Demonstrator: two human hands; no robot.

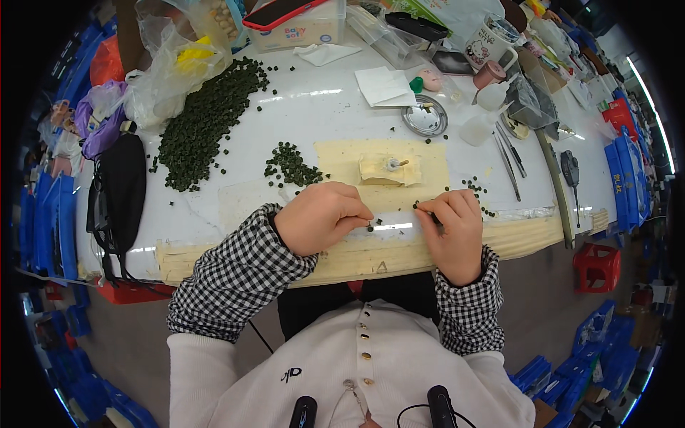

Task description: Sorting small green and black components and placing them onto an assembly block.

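Left hand (322,216), frame centre: fingers curled, pinching a dark bead (369,228) at the table (314,107) edge. Right hand (454,232) just right of it, closed on a thin tool (436,221). Small bead pile (292,166) above, big pile (203,128) upper left.

A small dark green bead (370,228) lies on the white table edge at the frame's centre, touching the left hand's (322,216) curled fingertips. A thin dark tool (436,222), mostly hidden, sits pinched in the right hand (454,232), just right of centre, tip pointing left.
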